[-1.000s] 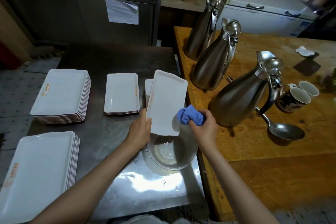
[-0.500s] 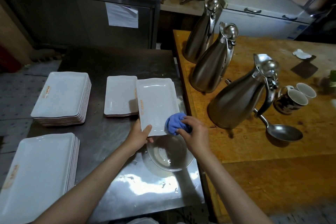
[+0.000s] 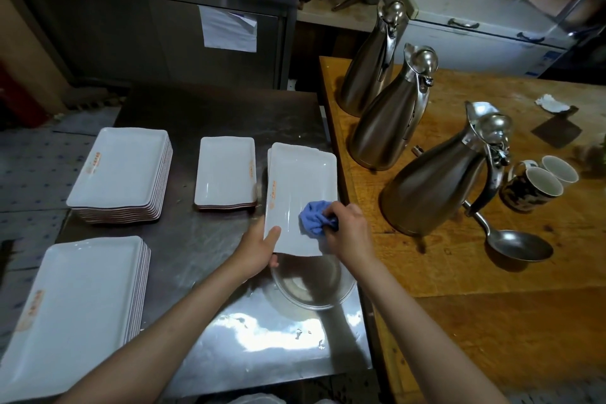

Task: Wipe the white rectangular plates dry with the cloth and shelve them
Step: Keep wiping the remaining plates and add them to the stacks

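White rectangular plate held face-up over the right edge of a steel table, its near end above a clear glass bowl. The person's left hand grips the plate's near-left corner, thumb on top. The right hand is clenched around a bunched blue cloth, pressed to the plate's near-right surface. Another plate edge shows beneath it at the far-left corner. Left of it sit three stacks of white plates: a small stack, a far-left stack and a near-left stack. Three steel jugs, two mugs and a ladle stand on the wooden table at right.
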